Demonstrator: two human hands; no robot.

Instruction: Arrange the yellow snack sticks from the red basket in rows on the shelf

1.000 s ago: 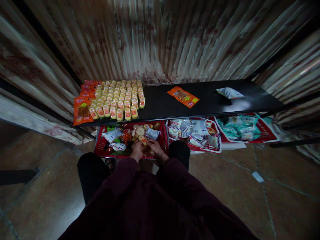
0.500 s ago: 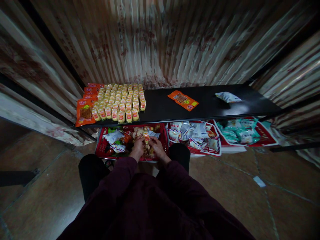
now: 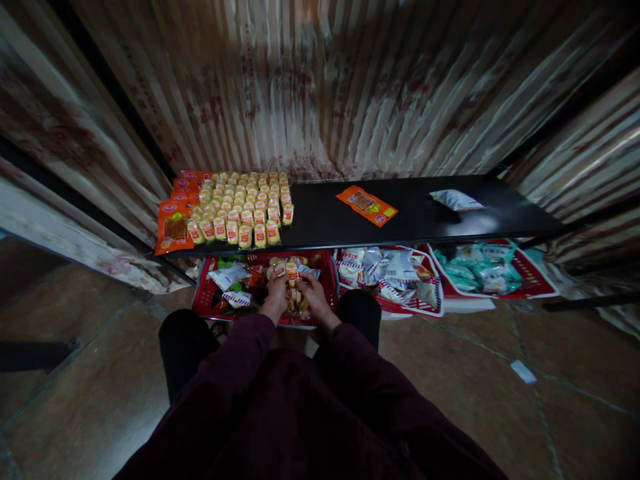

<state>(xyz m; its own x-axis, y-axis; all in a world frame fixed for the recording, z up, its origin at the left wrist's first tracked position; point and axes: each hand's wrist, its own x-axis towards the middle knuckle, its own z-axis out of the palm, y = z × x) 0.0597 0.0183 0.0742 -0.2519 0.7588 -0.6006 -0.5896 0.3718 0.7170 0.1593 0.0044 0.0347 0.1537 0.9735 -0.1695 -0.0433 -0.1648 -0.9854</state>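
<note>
Over the left red basket (image 3: 202,301), my left hand (image 3: 277,293) and my right hand (image 3: 313,297) are close together, fingers closed round a small yellow packaged cake (image 3: 292,271) with a red and yellow label. The cake sits between the fingertips of both hands. Beneath them the basket holds more small cakes, white packets (image 3: 229,274) and some green and orange ones. On the black shelf (image 3: 320,217) just above, rows of the same yellow cakes (image 3: 245,235) stand at the left, beside orange packets (image 3: 175,230).
An orange packet (image 3: 369,205) and a white packet (image 3: 456,199) lie apart on the shelf. Below it are a red basket of white packets (image 3: 399,265) and another with teal packets (image 3: 495,277). My knees flank the left basket. Striped curtains hang behind.
The view has shifted slightly, so the shelf and baskets appear a little lower. Both hands remain together at the small cake, with its label turned more toward the camera.
</note>
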